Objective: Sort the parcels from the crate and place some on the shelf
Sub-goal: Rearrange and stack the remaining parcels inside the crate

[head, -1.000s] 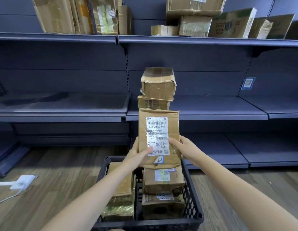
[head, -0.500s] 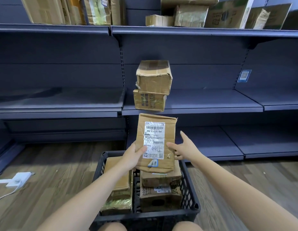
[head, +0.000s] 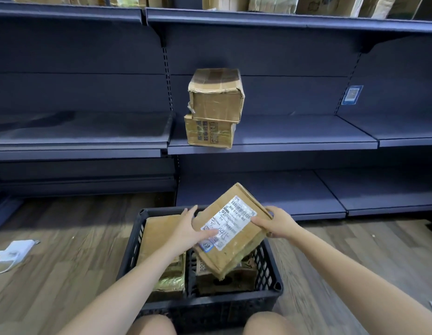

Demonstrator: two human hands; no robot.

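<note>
A flat brown parcel (head: 236,240) with a white shipping label is tilted over the black crate (head: 210,308). My right hand (head: 275,224) grips its right edge. My left hand (head: 189,232) rests on its left side, fingers spread over the label. More parcels lie in the crate: a flat one (head: 159,235) on the left and a box (head: 224,280) under the held parcel. Two brown boxes stand stacked on the middle shelf (head: 294,143), the larger one (head: 216,95) on a printed one (head: 209,132).
The dark blue shelving has several levels; the top shelf (head: 282,19) carries more cardboard boxes. The lowest shelf (head: 258,199) stands just behind the crate. A white power adapter (head: 13,251) with a cable lies on the wooden floor at left. My knees (head: 152,325) touch the crate's near wall.
The labelled parcel has come down from in front of the shelf to just above the crate and tilted clockwise. My right hand has closed on its edge. The view has dropped lower.
</note>
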